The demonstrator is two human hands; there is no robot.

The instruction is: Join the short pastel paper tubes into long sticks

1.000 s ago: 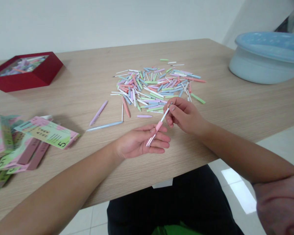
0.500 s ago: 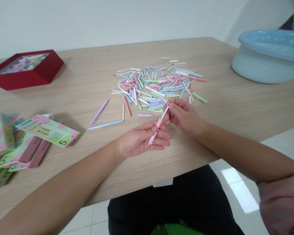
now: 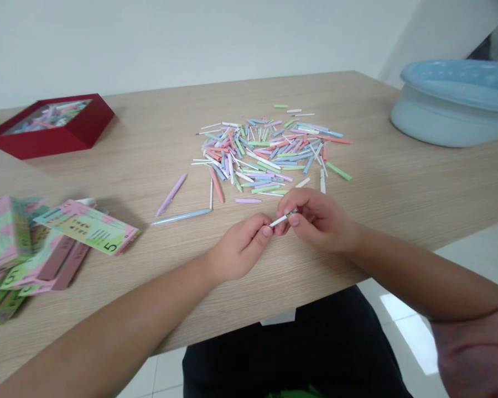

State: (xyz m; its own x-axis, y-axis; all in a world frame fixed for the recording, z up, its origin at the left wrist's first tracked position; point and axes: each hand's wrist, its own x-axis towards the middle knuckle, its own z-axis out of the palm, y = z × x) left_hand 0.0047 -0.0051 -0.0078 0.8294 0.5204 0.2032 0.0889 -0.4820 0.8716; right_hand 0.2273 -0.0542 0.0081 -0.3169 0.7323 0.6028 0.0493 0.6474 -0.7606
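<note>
My left hand (image 3: 240, 250) is closed in a loose fist, thumb on top. The pink pen barrel seen in it a moment earlier is now hidden inside the fingers. Between thumb and fingers my right hand (image 3: 321, 220) pinches a thin white pen refill (image 3: 279, 220) by its metal-tipped end. The refill's other end reaches the left thumb and slants down to the left. Just beyond both hands spreads a pile of pastel pen parts and white refills (image 3: 265, 160). A blue pen barrel (image 3: 181, 216) and a purple one (image 3: 171, 194) lie apart to the left.
A red box (image 3: 70, 139) of pen parts stands at the far left. Several green-and-pink printed cartons (image 3: 58, 265) are heaped at the left. A light-blue basin (image 3: 448, 119) sits at the far right. The wooden table's (image 3: 207, 309) front edge runs before my lap.
My left fingers have curled from spread to closed, covering the pink barrel. The right hand has come lower and nearer, tilting the refill flatter.
</note>
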